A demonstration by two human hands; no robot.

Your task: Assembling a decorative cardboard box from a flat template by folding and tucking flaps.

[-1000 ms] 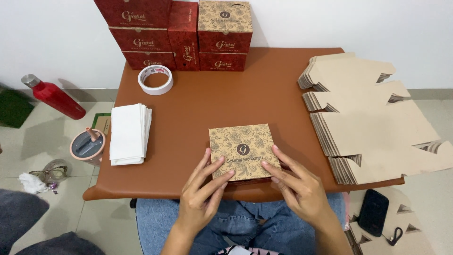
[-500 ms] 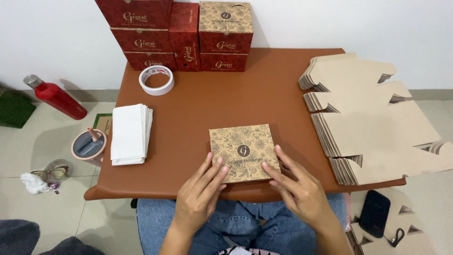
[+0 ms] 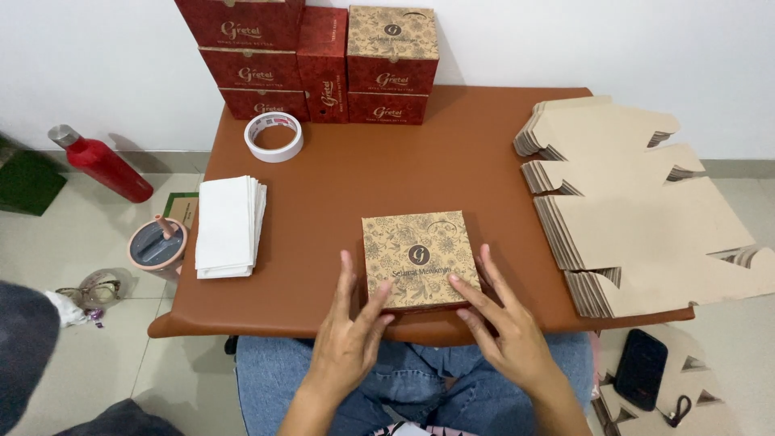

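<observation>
Square tan floral-printed cardboard box: probably light, stiff, crushable; best gripped at side walls. Left hand, right hand spread, fingertips touching near edge.

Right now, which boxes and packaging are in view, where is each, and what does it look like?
Patterned box: table's near edge, between left hand and right hand; square, tan floral.
Red boxes: stacked at far edge; dark red.
Tan-topped box: beside them.
Flat cardboard blanks: right side; plain brown stacks.
</observation>
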